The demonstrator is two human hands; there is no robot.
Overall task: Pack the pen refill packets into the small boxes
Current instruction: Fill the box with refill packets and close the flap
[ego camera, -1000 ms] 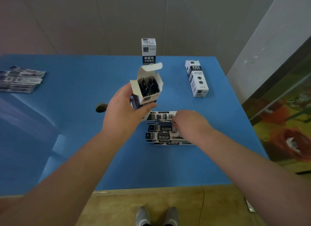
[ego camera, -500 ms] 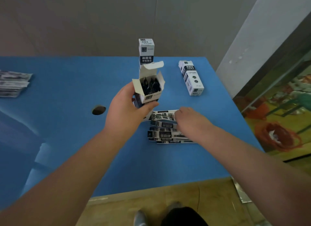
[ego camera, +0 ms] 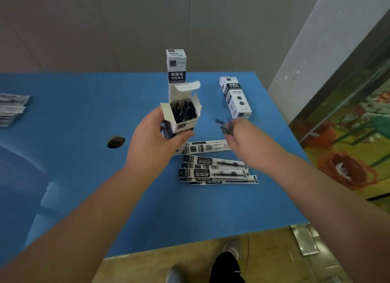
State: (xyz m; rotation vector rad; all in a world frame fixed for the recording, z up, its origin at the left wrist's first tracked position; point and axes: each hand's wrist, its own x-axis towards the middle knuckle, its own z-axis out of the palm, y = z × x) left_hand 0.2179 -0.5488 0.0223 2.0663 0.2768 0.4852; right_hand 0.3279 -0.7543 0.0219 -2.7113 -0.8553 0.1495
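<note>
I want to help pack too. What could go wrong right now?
1. The open box in the left hand already looks quite full, so the packet in the right hand might jam or bend on its way in.
2. The flaps stick up and could catch the packet.
3. The tall box standing upright just behind might get knocked over.

Right hand (ego camera: 238, 133), centre-right of frame, is motion-blurred; the dark thing at its fingertips is a smear, can't tell if it's a packet or how it's held. Open white cardboard box (ego camera: 181, 116) in left hand (ego camera: 152, 143): lower half hidden by fingers, contents just dark strips, count unreadable. Tall upright white-and-black box (ego camera: 176, 67) behind it, base hidden. Stack of flat packets (ego camera: 10, 108) cut off at left edge. Print on loose white-and-black refill packets (ego camera: 213, 166) on blue counter (ego camera: 84, 114) too small to read.
</note>
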